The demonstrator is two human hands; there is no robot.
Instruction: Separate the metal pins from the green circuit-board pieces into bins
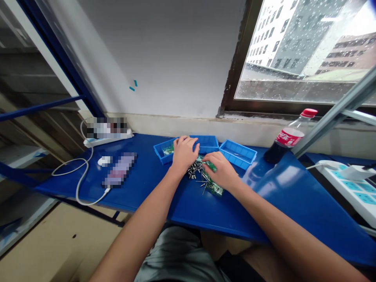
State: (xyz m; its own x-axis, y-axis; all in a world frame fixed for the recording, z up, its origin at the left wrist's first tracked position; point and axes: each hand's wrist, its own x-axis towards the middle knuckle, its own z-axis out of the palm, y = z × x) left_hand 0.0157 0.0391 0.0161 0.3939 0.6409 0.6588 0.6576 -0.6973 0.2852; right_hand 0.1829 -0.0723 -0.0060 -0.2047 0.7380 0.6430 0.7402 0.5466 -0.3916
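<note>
My left hand (pixel 185 152) is over the inner corner of the left blue tray (pixel 161 156), beside the middle blue tray (pixel 209 147). Its fingers are bent but apart, and nothing shows in them. Small green pieces (pixel 168 150) lie in the left tray. My right hand (pixel 221 169) is low over a mixed pile, fingers curled on a small green piece (pixel 210 166) whose exact kind I cannot make out. Between the hands lie small dark metal parts (pixel 192 171). Thin metal pins (pixel 203 184) and more green pieces (pixel 216 189) spread below my right hand.
A third blue tray (pixel 238 153) sits right of the others on the blue table (pixel 147 156). A cola bottle (pixel 286 137) stands at the back right, near a metal pole. At left are a phone (pixel 121 170), a white cable (pixel 78 184) and a power strip (pixel 108 138); another strip (pixel 357 188) is right.
</note>
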